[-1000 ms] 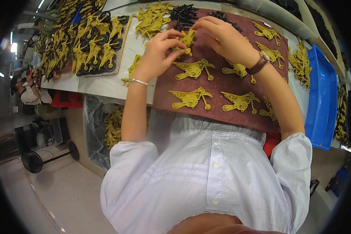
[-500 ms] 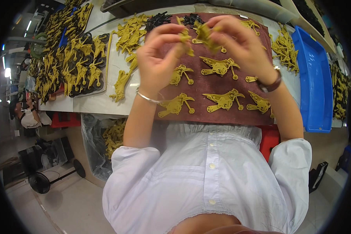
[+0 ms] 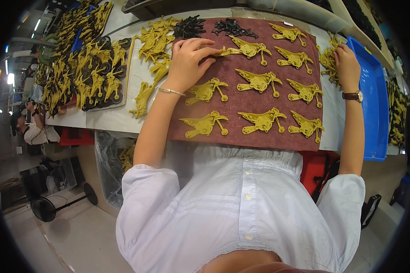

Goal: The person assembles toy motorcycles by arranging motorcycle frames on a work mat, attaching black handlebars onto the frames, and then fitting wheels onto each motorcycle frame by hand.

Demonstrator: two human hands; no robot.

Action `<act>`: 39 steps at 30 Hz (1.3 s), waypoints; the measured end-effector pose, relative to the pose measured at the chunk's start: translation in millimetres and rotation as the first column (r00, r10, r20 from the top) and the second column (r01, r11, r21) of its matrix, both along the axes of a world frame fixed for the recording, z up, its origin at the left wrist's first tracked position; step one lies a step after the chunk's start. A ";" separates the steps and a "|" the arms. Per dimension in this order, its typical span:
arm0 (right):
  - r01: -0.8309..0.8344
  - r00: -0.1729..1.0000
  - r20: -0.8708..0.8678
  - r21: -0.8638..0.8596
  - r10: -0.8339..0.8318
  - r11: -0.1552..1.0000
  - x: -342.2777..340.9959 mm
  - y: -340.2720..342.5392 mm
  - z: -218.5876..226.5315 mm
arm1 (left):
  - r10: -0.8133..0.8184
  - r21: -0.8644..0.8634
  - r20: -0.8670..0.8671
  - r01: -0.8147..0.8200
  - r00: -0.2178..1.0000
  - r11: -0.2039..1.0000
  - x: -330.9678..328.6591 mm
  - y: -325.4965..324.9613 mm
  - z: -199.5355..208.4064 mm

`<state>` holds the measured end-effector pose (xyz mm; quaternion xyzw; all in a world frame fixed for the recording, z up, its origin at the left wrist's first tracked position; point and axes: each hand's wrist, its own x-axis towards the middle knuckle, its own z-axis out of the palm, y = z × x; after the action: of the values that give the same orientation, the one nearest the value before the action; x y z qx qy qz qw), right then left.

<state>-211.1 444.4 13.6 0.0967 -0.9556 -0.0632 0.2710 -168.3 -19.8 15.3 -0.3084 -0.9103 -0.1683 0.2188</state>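
Yellow plastic parts (image 3: 258,81); maroon mat (image 3: 241,98); blue tray (image 3: 374,104); white shirt (image 3: 241,214).

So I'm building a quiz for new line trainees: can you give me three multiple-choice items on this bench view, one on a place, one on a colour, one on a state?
1. Where is the left hand?
A. On the yellow part at the mat's far edge
B. In the blue tray
C. On the floor

2. What colour is the mat?
A. Green
B. Dark red-brown
C. White

3. What is the right hand doing?
A. Lifting the mat
B. Resting in a lap
C. Reaching into the yellow pile beside the blue tray

Answers: A, its fingers pinch that part's end; B, it shows maroon under the parts; C, its fingers lie on that pile.
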 end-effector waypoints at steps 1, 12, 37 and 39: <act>0.007 0.998 0.057 -0.034 -0.005 0.999 0.2 0.9 2.4 | -0.004 -0.009 0.039 0.005 0.999 1.000 3.3 -5.5 2.2; -0.502 0.666 0.058 -0.702 0.744 0.504 13.7 -175.1 30.8 | 0.089 0.034 0.169 -0.096 0.982 0.995 23.5 -58.3 10.9; -0.650 0.275 0.345 -0.620 0.897 0.438 -39.7 -300.6 15.2 | 0.312 0.038 0.013 -0.313 0.950 0.949 32.5 -85.1 -6.2; -0.677 0.357 0.140 -0.642 0.923 0.359 -48.1 -301.0 17.4 | 0.290 0.056 0.019 -0.291 0.957 0.955 27.4 -86.4 -10.4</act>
<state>-259.2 143.3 31.0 0.5114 -0.7849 0.3484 0.0311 -140.9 -106.2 4.9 -0.1640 -0.9416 -0.1623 0.2454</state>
